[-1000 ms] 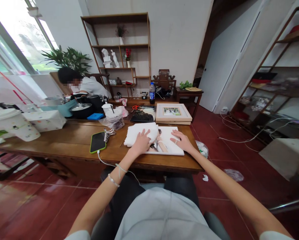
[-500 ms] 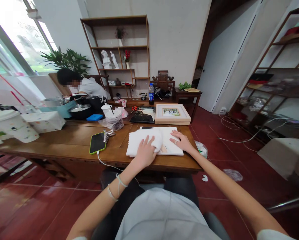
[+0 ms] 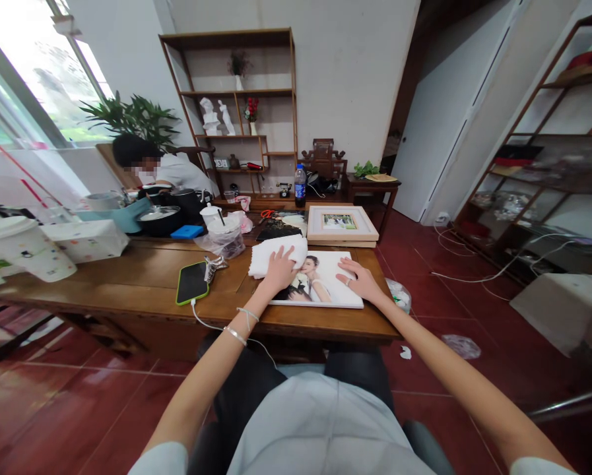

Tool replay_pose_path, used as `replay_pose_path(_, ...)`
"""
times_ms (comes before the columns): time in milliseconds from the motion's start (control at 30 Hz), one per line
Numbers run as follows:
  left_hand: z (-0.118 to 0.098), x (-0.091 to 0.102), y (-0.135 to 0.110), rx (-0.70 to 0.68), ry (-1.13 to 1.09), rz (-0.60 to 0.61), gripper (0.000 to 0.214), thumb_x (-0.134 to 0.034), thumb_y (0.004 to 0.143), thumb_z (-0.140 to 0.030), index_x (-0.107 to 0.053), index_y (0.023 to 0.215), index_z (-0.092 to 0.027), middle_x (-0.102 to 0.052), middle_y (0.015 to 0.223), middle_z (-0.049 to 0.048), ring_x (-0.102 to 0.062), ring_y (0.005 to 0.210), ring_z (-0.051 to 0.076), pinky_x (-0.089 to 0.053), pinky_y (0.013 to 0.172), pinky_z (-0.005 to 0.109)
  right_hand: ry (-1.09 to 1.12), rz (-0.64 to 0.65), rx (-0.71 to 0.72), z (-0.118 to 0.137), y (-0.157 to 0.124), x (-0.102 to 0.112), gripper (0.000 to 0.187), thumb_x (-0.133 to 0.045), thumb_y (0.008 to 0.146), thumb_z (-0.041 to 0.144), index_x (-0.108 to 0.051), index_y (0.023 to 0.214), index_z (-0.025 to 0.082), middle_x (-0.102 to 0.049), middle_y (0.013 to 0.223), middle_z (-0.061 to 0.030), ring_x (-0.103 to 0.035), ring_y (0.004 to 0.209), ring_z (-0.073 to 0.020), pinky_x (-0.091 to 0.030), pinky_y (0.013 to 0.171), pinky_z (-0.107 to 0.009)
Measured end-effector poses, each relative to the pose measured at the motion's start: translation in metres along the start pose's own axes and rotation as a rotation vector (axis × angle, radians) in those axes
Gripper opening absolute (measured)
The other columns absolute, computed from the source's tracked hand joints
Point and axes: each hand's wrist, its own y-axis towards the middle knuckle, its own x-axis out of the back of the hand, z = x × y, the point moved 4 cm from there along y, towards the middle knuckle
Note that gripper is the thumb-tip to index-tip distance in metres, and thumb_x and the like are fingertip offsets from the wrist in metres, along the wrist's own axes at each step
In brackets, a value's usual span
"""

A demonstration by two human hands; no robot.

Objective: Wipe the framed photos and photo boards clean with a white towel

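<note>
Along the near side, the brown wooden bench (image 3: 231,274) leaves only a narrow strip of wood before the near edge of a flat white panel printed with a photo of a person in white (image 3: 338,287). This panel lies flat at the bench's right end, its right edge a little in from the bench's corner. The right hand (image 3: 360,279) rests on that right edge, fingers somewhat spread, thumb apart. The left hand (image 3: 279,269) lies on a folded white fluffy towel (image 3: 262,256), fingers extended and slightly parted; the towel covers the panel's far left corner and spills past its left edge.

To the left, a stretch of wood separates the towel from a black-screened phone in a lime-green case (image 3: 193,284), whose white cable (image 3: 204,322) drops over the near edge. Crumpled silver foil (image 3: 215,266) touches the phone's right side.

Farther back, room is tight: a pale square picture frame (image 3: 320,231) sits just beyond the panel, and a dark glossy sheet (image 3: 276,228) lies directly behind the towel; whether they touch, I cannot tell. A blue-capped bottle of dark liquid (image 3: 300,186) stands beyond them, and a person in white (image 3: 184,173) leans at the far left.
</note>
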Motion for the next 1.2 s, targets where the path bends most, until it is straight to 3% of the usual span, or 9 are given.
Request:
replay_pose_path(167, -0.014, 0.017, -0.035, 0.007, 0.002, 0.082, 0.031, -0.046, 0.091, -0.026, -0.068, 0.11, -0.016, -0.033, 0.151, 0.008, -0.026, 0.138, 0.036, -0.029, 0.107, 0.057, -0.007, 0.002, -0.014, 0.001, 0.0, 0.0, 0.038, -0.066, 0.077, 0.034, -0.069, 0.112, 0.019, -0.057, 0.131, -0.0114, -0.047, 0.128, -0.0259, -0.033, 0.111, -0.044)
replay_pose_path(433, -0.062, 0.066, -0.125, -0.031, -0.005, 0.204, 0.027, -0.048, 0.087, -0.017, -0.071, 0.1, -0.014, -0.037, 0.148, 0.0103, -0.031, 0.136, 0.038, -0.035, 0.105, 0.056, -0.034, 0.015, -0.012, 0.003, 0.0, -0.001, 0.04, -0.065, 0.078, 0.034, -0.068, 0.113, 0.015, -0.056, 0.132, -0.0144, -0.046, 0.129, -0.026, -0.032, 0.111, -0.044)
replay_pose_path(567, -0.071, 0.073, -0.142, -0.064, -0.067, 0.238, 0.027, -0.048, 0.088, -0.018, -0.07, 0.103, -0.016, -0.034, 0.15, 0.0067, -0.028, 0.138, 0.037, -0.032, 0.108, 0.055, -0.037, 0.014, -0.005, 0.003, 0.0, -0.001, 0.039, -0.064, 0.078, 0.034, -0.068, 0.113, 0.016, -0.056, 0.132, -0.0134, -0.046, 0.129, -0.0252, -0.032, 0.111, -0.043)
replay_pose_path(733, -0.051, 0.05, -0.115, -0.074, -0.09, 0.15, 0.028, -0.046, 0.091, -0.026, -0.069, 0.105, -0.017, -0.032, 0.151, 0.0047, -0.024, 0.14, 0.033, -0.026, 0.112, 0.052, -0.039, 0.006, -0.002, 0.001, 0.0, -0.001, 0.038, -0.065, 0.077, 0.034, -0.069, 0.111, 0.018, -0.057, 0.131, -0.0125, -0.047, 0.128, -0.0261, -0.033, 0.111, -0.044)
replay_pose_path(967, -0.019, 0.012, -0.033, 0.029, -0.052, -0.023, 0.038, -0.041, 0.093, -0.04, -0.067, 0.111, -0.018, -0.036, 0.149, 0.0064, -0.027, 0.138, 0.034, -0.025, 0.111, 0.051, 0.009, -0.004, -0.003, 0.001, 0.0, 0.001, 0.036, -0.069, 0.075, 0.034, -0.07, 0.11, 0.023, -0.059, 0.129, -0.0084, -0.048, 0.127, -0.0254, -0.033, 0.111, -0.045)
replay_pose_path(1100, -0.012, 0.005, 0.001, 0.052, -0.041, 0.016, 0.037, -0.043, 0.092, -0.039, -0.067, 0.111, -0.019, -0.035, 0.15, 0.007, -0.026, 0.138, 0.034, -0.024, 0.11, 0.053, 0.021, -0.005, -0.004, 0.002, 0.0, 0.002, 0.036, -0.069, 0.075, 0.034, -0.07, 0.109, 0.022, -0.06, 0.129, -0.0091, -0.048, 0.127, -0.0255, -0.033, 0.111, -0.044)
replay_pose_path(1200, -0.017, 0.009, 0.002, 0.021, -0.036, 0.073, 0.035, -0.043, 0.092, -0.033, -0.064, 0.116, -0.018, -0.034, 0.15, 0.0083, -0.025, 0.138, 0.035, -0.024, 0.109, 0.055, 0.028, -0.001, 0.0, 0.002, 0.0, 0.002, 0.037, -0.069, 0.075, 0.034, -0.07, 0.11, 0.02, -0.059, 0.129, -0.0105, -0.047, 0.128, -0.0258, -0.032, 0.111, -0.044)
